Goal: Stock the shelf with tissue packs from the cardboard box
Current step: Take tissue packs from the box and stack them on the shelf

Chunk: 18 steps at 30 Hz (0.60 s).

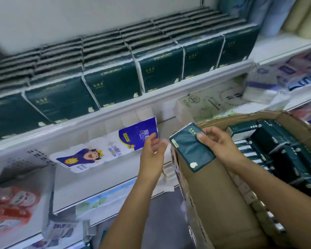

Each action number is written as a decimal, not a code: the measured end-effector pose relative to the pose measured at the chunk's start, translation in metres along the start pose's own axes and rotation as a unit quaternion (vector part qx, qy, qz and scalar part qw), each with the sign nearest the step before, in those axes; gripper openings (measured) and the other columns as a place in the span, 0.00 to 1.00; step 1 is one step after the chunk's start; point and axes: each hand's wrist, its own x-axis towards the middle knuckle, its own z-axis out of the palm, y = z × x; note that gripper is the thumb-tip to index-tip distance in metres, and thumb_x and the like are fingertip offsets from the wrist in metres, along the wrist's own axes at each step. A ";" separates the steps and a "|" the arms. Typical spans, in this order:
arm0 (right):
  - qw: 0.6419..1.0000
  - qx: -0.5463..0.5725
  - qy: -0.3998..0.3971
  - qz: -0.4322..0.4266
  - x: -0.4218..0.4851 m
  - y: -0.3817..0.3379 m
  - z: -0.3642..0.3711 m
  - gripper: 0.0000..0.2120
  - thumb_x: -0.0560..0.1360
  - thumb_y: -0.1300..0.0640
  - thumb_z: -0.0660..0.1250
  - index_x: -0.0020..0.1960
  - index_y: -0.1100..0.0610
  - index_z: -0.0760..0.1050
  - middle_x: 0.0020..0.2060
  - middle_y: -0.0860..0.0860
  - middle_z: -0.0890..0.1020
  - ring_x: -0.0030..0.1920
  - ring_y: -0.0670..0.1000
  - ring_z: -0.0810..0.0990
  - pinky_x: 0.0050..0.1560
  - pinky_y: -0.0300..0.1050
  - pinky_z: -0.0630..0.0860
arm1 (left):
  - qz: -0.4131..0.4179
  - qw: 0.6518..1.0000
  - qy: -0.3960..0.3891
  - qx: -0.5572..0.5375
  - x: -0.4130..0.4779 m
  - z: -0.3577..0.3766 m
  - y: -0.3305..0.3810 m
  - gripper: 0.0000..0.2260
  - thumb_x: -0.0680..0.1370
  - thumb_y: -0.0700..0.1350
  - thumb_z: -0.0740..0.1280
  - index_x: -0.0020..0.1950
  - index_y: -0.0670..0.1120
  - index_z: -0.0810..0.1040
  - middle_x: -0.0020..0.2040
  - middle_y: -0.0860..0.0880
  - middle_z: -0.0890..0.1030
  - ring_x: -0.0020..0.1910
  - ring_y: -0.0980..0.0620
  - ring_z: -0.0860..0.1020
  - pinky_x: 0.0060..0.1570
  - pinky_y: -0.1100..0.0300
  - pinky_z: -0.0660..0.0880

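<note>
My right hand (214,142) grips a dark green tissue pack (188,150) by its right side, just above the left flap of the cardboard box (221,194). My left hand (153,150) hovers a little left of the pack with relaxed fingers and holds nothing. Inside the box lie several more dark green packs (280,150). On the upper shelf (115,112) rows of the same green packs (113,81) stand upright, filling it from left to right.
Below the upper shelf lies a white and blue toilet-roll pack (106,150). Beige tissue packs (208,103) sit on the middle shelf at right, red packs (13,209) at lower left, and rolls (303,17) at top right.
</note>
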 end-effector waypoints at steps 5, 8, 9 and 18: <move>0.999 0.010 -0.047 -0.022 -0.012 -0.042 0.039 0.08 0.73 0.56 0.71 0.45 0.59 0.74 0.34 0.50 0.83 0.35 0.46 0.80 0.33 0.34 0.75 | -0.009 0.997 -0.035 -0.067 -0.016 -0.050 0.036 0.26 0.75 0.53 0.70 0.71 0.52 0.66 0.56 0.52 0.81 0.52 0.55 0.81 0.49 0.52 0.81; 0.995 0.004 -0.090 -0.034 -0.018 -0.067 0.070 0.08 0.73 0.57 0.72 0.43 0.59 0.74 0.37 0.54 0.83 0.35 0.48 0.79 0.32 0.34 0.74 | 0.013 0.997 -0.053 -0.061 -0.023 -0.084 0.054 0.25 0.74 0.50 0.72 0.69 0.50 0.69 0.51 0.50 0.84 0.48 0.53 0.82 0.45 0.55 0.81; 0.994 0.005 -0.100 -0.043 -0.020 -0.077 0.081 0.07 0.73 0.58 0.71 0.43 0.59 0.74 0.36 0.54 0.82 0.34 0.47 0.78 0.32 0.33 0.73 | 0.022 0.996 -0.056 -0.060 -0.025 -0.096 0.060 0.25 0.74 0.48 0.73 0.68 0.49 0.70 0.49 0.48 0.85 0.46 0.52 0.82 0.43 0.56 0.81; 0.974 0.051 -0.192 -0.113 -0.034 -0.147 0.177 0.14 0.68 0.45 0.71 0.51 0.50 0.81 0.45 0.52 0.83 0.41 0.50 0.78 0.37 0.44 0.71 | 0.147 0.976 0.072 -0.146 -0.047 -0.210 0.107 0.20 0.75 0.39 0.71 0.65 0.49 0.71 0.50 0.43 0.84 0.46 0.46 0.83 0.41 0.56 0.81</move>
